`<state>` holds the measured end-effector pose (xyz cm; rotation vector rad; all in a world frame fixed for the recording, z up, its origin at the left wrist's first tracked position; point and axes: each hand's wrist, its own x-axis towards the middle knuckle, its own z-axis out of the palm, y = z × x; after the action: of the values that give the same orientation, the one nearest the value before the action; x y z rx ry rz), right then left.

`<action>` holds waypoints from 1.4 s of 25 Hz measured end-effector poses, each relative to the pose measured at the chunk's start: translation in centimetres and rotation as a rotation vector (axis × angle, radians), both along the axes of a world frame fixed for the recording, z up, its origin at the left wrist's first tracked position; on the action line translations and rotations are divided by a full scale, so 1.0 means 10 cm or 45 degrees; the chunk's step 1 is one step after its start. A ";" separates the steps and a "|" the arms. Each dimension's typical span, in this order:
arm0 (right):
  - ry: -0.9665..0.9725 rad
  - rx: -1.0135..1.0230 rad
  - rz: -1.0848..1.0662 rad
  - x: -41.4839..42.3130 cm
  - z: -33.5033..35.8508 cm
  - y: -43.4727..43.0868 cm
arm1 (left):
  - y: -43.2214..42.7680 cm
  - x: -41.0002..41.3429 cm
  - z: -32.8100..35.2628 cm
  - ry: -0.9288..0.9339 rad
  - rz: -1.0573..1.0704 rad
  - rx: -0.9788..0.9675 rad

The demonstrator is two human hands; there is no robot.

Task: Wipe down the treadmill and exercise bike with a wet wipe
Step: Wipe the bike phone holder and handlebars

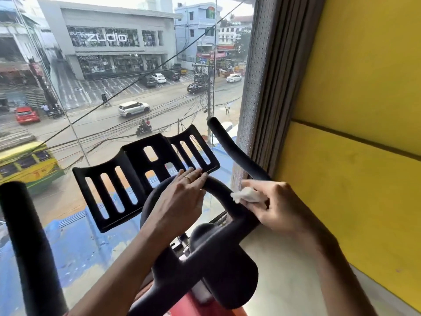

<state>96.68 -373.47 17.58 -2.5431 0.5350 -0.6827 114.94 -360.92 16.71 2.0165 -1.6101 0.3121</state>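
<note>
Head view: the exercise bike [218, 258] step is in hand. A crumpled wet wipe [247, 194] is pinched in the clenched fingers [259, 185] of the right hand [280, 210] and pressed to the right handlebar [230, 144] at its bend. The left hand [180, 201] is laid flat, fingers released, across the bar beside the slotted tray [141, 169]. Next, the wipe is probably to be drawn along the bar toward its tip, with firm contact called for. No treadmill is seen.

Glass window [114, 87] onto daylit street, yellow wall panels [364, 110], grey perforated blind [255, 87]
</note>
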 end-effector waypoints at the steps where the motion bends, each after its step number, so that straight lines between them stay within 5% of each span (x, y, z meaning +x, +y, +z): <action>1: -0.034 0.051 0.002 0.14 -0.05 0.02 | -0.02 -0.03 0.00 0.032 -0.014 -0.004; 4: -0.034 0.165 -0.015 0.39 -0.32 0.12 | -0.07 -0.14 -0.02 0.091 -0.053 -0.073; 12: -0.405 -0.084 0.103 -0.41 -0.65 0.12 | -0.07 -0.40 -0.01 0.225 -0.119 -0.005; 15: -0.364 0.125 0.141 -0.23 -0.62 0.14 | -0.07 -0.58 -0.02 0.203 -0.139 -0.019; 19: -0.480 -0.187 0.114 0.09 -0.93 0.16 | -0.03 -0.80 -0.08 0.200 -0.160 -0.053; 26: -0.610 0.265 0.075 -0.12 -1.03 -0.51 | -0.06 -0.84 -0.23 0.144 0.019 0.017; 30: -0.882 0.233 0.152 -0.01 -1.07 0.12 | -0.06 -0.83 -0.23 0.180 0.020 0.015; 35: -0.980 0.277 -0.106 -0.01 -1.11 -0.42 | -0.04 -0.85 -0.24 0.189 0.042 0.032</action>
<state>96.61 -377.64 6.52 -1.8598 0.4052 -1.4429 106.47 -361.37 14.34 2.0359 -1.4980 0.1516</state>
